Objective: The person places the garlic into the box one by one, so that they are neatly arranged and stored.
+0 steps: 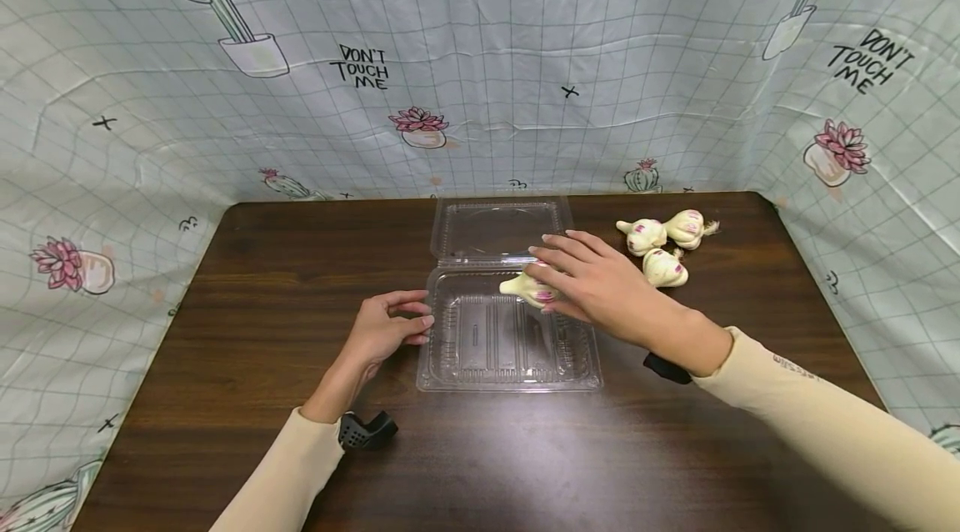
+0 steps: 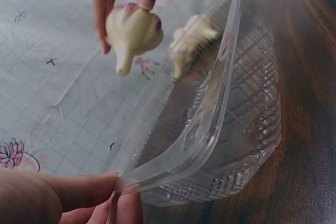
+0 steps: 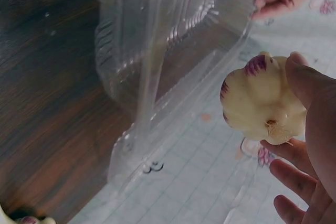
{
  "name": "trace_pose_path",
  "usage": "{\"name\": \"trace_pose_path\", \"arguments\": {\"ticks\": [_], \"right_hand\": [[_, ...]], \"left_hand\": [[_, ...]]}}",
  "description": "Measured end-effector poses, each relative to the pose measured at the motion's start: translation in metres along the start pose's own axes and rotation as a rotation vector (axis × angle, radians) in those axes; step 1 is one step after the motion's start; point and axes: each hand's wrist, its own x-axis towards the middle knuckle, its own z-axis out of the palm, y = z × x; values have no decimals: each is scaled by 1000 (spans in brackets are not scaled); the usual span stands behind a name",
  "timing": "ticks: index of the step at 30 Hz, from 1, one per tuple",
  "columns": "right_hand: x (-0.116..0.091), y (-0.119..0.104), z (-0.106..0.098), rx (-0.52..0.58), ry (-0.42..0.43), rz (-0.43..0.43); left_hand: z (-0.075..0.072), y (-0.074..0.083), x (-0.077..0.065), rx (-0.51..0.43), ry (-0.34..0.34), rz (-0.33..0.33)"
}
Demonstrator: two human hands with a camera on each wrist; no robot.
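"DON'T TOUCH ME" reads twice on the patterned cloth – left and right – while lettering on the right sleeve (too small) defies reading. The right hand clasps a garlic bulb above the clear container; the left hand pinches the container's left rim. Three bulbs lie far right.

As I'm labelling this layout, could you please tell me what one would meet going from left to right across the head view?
Left hand, clear plastic container, right hand, three loose garlic bulbs.
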Motion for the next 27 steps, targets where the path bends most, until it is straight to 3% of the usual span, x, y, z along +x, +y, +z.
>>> {"name": "trace_pose_path", "arguments": {"ticks": [27], "right_hand": [[49,-22,26,-47,-183,-92]], "left_hand": [[1,1,0,-5,1,-16]]}}
